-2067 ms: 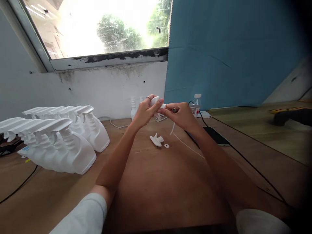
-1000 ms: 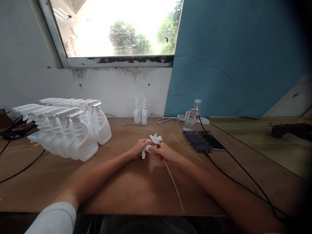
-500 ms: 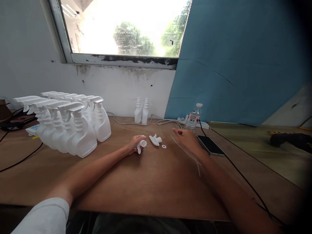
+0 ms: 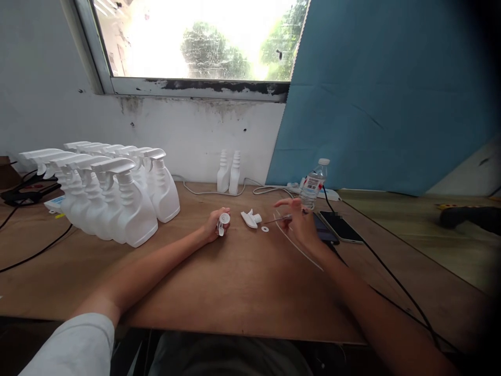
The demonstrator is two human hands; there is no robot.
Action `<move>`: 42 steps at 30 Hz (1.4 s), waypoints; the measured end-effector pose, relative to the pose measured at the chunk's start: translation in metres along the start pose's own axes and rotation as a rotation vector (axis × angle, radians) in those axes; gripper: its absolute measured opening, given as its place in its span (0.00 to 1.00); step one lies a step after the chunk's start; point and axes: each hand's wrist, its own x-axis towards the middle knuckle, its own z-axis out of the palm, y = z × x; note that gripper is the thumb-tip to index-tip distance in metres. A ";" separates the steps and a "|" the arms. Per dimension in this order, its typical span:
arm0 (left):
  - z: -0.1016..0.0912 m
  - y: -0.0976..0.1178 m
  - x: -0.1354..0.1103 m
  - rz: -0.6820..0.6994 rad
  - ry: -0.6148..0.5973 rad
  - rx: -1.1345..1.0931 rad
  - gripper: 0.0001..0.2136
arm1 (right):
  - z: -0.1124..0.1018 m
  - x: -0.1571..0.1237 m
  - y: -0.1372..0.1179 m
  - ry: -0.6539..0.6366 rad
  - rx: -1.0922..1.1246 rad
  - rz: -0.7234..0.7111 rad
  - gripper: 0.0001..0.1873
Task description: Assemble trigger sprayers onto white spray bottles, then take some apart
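My left hand is closed round a white trigger spray head, its round screw collar turned up toward me. In my right hand is a thin pointed tool, its tip aimed left; its exact kind is too small to make out. A second spray head lies on the table between my hands. Beside it is a flat white washer, close to the tool's tip. Thin clear dip tubes lie on the table below my right hand.
Rows of white spray bottles with heads stand at the left. Two headless bottles stand by the wall. A water bottle, phones and black cables are at the right.
My right hand has turned, and the thin tool now points left toward the washer. My left hand has tilted the spray head so its collar faces up more. The view has shifted slightly.
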 end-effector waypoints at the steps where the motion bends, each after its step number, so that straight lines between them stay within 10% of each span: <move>1: 0.000 -0.001 0.000 0.013 0.018 0.009 0.18 | 0.007 -0.007 -0.006 -0.082 0.115 -0.035 0.38; 9: 0.002 -0.008 0.001 0.110 0.123 0.101 0.18 | 0.045 -0.044 -0.031 -0.277 0.170 -0.310 0.15; 15: 0.009 -0.011 -0.001 0.137 0.162 0.206 0.18 | 0.046 -0.043 -0.027 -0.312 0.154 -0.206 0.11; 24: 0.019 -0.011 -0.005 0.131 0.201 0.355 0.16 | 0.031 -0.037 -0.031 -0.467 -0.045 -0.495 0.06; 42: 0.010 -0.002 -0.003 0.067 0.100 0.187 0.17 | 0.044 -0.037 -0.020 -0.481 0.127 -0.538 0.13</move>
